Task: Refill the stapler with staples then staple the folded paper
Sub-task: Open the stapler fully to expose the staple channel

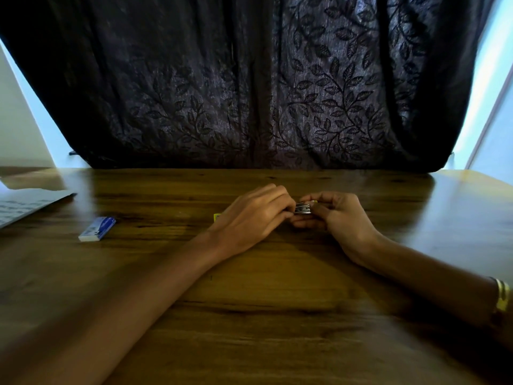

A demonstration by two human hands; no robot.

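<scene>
Both hands meet at the middle of the wooden table (263, 287). Between them is a small stapler (303, 208); only its shiny metal part and a bit of yellow show. My right hand (338, 218) cups the stapler from the right. My left hand (255, 218) has its fingertips closed on the stapler's left end. A small yellow edge (216, 217) peeks out from under my left hand; whether it belongs to the stapler I cannot tell. A blue and white staple box (97, 228) lies on the table to the left. The paper (25, 205), with printed lines, lies at the far left edge.
A dark curtain (249, 93) with a leaf pattern hangs right behind the table's far edge. A gold bangle (503, 297) sits on my right wrist.
</scene>
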